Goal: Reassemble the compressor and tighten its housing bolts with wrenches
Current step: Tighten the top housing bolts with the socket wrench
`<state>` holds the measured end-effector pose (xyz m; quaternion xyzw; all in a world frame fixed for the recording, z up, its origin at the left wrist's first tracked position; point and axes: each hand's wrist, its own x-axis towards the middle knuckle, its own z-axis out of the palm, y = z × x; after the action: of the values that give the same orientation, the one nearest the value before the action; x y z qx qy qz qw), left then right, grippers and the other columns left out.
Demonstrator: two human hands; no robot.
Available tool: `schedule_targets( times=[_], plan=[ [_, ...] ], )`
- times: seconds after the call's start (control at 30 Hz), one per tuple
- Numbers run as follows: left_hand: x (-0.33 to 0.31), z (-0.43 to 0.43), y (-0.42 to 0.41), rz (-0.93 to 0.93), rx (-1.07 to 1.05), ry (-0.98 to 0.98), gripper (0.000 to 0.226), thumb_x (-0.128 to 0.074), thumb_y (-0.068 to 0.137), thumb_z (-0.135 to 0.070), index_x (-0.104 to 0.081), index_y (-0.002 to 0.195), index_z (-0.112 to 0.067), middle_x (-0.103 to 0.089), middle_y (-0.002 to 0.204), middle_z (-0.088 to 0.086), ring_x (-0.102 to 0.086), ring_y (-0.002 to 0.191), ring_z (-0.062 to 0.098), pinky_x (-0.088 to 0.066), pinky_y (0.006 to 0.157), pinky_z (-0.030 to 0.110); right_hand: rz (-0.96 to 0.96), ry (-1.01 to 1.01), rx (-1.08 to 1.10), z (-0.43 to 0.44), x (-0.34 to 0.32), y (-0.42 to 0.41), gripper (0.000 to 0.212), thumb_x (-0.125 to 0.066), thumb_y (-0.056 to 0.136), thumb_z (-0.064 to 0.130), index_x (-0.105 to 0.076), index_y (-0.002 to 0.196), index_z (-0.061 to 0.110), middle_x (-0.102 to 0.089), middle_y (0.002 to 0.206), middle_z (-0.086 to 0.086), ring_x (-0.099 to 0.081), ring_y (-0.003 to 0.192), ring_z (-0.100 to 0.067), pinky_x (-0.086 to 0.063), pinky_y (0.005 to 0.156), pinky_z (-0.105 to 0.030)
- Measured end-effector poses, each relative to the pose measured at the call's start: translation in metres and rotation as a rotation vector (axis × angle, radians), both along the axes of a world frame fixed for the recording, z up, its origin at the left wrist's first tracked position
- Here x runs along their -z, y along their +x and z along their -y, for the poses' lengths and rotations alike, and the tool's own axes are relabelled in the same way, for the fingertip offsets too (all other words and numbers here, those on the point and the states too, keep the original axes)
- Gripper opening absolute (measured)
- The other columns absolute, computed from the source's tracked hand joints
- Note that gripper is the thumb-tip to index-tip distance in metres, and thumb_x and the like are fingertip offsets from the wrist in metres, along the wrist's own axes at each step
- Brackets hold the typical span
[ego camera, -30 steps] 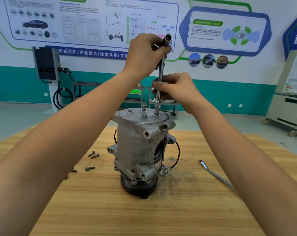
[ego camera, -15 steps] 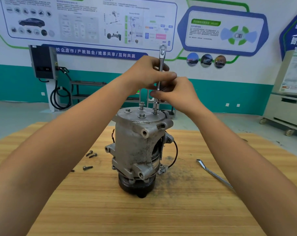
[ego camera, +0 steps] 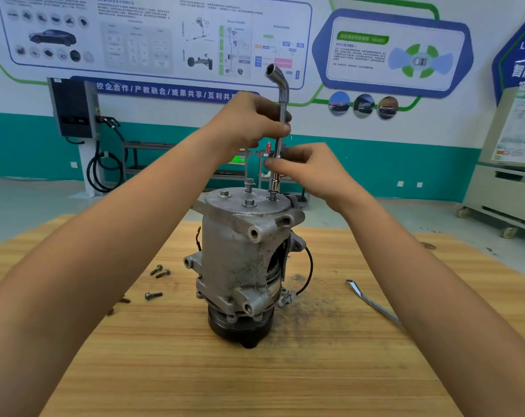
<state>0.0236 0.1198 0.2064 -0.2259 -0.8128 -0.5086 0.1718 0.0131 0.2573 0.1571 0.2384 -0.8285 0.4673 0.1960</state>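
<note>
Up high, left hand grips the socket wrench; right hand pinches it below.

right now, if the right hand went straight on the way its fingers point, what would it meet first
The wrench shaft. The right hand points leftward at it and seems to pinch it just above the socket end, so nothing lies between them.

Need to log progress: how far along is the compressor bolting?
Done: the compressor stands assembled, and two top bolts look seated. In hand: left hand and right hand both hold the socket wrench upright on a third bolt. Left: the rear bolt stands proud, and loose bolts lie on the table.
</note>
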Motion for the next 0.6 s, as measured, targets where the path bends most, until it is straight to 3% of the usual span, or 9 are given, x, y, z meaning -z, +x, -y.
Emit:
schedule_targets(
  times=[0.13,0.23,0.33,0.4,0.47,0.53,0.6],
  plan=[
    [-0.003,0.005,0.001,0.1,0.071,-0.004,0.015,-0.063,0.087,-0.01,-0.067,0.092,-0.024,-0.065,0.078,-0.01,-0.061,0.074,0.002,-0.046,0.086,0.032,0.123,0.019,-0.114,-0.002,-0.004,0.003,0.013,-0.058,0.091,0.017,-0.066,0.088,0.027,-0.07,0.089,0.013,-0.061,0.101,-0.006,-0.041,0.1,-0.033],
    [-0.002,0.005,0.0,0.02,0.008,0.0,0.025,-0.069,0.083,-0.014,-0.064,0.106,-0.014,-0.067,0.085,-0.003,-0.063,0.075,0.005,-0.048,0.083,0.028,0.01,-0.002,0.01,-0.001,-0.004,0.004,0.006,-0.071,0.082,0.023,-0.066,0.083,0.021,-0.068,0.084,0.008,-0.064,0.087,-0.007,-0.052,0.087,-0.029],
    [0.0,0.002,0.001,-0.117,-0.038,-0.003,0.017,-0.074,0.078,-0.015,-0.067,0.093,-0.011,-0.065,0.077,-0.004,-0.058,0.067,0.0,-0.045,0.061,0.01,-0.166,0.06,0.145,0.006,-0.002,0.003,0.018,-0.074,0.078,0.032,-0.061,0.074,0.02,-0.064,0.074,0.006,-0.061,0.071,-0.006,-0.046,0.06,-0.012],
    [-0.002,0.001,0.003,-0.128,-0.039,-0.027,0.013,-0.074,0.078,-0.013,-0.069,0.09,-0.012,-0.064,0.073,-0.006,-0.057,0.061,-0.004,-0.044,0.057,0.008,-0.133,0.108,0.088,0.011,-0.004,0.005,0.02,-0.064,0.087,0.032,-0.065,0.088,0.012,-0.069,0.086,-0.003,-0.064,0.082,-0.012,-0.048,0.068,-0.019],
    [-0.006,0.004,0.004,-0.097,-0.021,-0.048,0.013,-0.072,0.079,-0.01,-0.069,0.091,-0.015,-0.064,0.072,-0.007,-0.056,0.054,-0.009,-0.04,0.051,0.005,0.032,0.062,-0.042,0.011,-0.007,0.007,0.015,-0.05,0.096,0.027,-0.061,0.097,0.017,-0.068,0.102,-0.001,-0.061,0.098,-0.012,-0.045,0.076,-0.025],
    [-0.008,0.008,0.005,-0.066,-0.015,-0.057,0.015,-0.07,0.081,-0.009,-0.069,0.095,-0.016,-0.066,0.076,-0.006,-0.059,0.057,-0.009,-0.043,0.056,0.005,0.125,0.015,-0.115,0.007,-0.009,0.008,0.016,-0.045,0.097,0.021,-0.059,0.095,0.028,-0.068,0.1,0.008,-0.059,0.102,-0.003,-0.04,0.08,-0.02],
    [-0.008,0.011,0.005,-0.027,-0.005,-0.044,0.013,-0.068,0.083,-0.009,-0.066,0.092,-0.018,-0.068,0.085,-0.002,-0.064,0.072,0.001,-0.047,0.075,0.019,0.064,0.023,-0.083,0.005,-0.007,0.007,0.015,-0.049,0.096,0.018,-0.062,0.097,0.026,-0.068,0.093,0.012,-0.059,0.097,0.0,-0.043,0.086,-0.022]
  ],
)
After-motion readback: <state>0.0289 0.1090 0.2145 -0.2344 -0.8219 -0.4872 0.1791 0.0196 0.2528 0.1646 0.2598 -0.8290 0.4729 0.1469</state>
